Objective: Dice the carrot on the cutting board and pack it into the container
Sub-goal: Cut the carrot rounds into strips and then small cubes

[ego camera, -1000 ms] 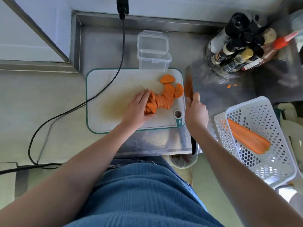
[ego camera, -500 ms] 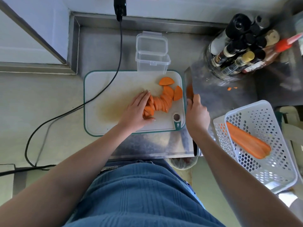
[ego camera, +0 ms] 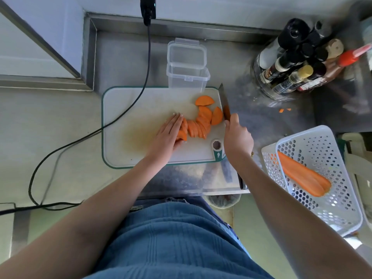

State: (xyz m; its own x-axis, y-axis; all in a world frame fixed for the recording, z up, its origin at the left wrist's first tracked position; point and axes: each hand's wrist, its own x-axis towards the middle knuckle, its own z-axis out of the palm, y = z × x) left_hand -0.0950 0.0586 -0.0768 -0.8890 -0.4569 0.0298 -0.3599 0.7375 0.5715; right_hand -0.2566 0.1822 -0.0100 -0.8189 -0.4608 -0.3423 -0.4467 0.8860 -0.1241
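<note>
A white cutting board (ego camera: 130,109) with a green rim lies on the steel counter. Several half-round carrot slices (ego camera: 202,121) lie fanned across its right half. My left hand (ego camera: 168,134) rests flat on the left end of the slices, fingers together, pressing them down. My right hand (ego camera: 237,136) grips a knife (ego camera: 224,101) whose blade stands on edge along the board's right side, touching the outermost slice. A clear plastic container (ego camera: 187,74) with its lid hinged back stands just behind the board and looks empty.
A white perforated basket (ego camera: 330,200) at the right holds a long carrot half (ego camera: 302,176). Sauce and spice bottles (ego camera: 298,63) stand at the back right. A black cable (ego camera: 112,123) crosses the board's left corner. Small carrot scraps (ego camera: 281,110) lie on the counter.
The knife blade has come in from the board's right edge to stand against the outermost slices. My left hand stays pressed on the slices.
</note>
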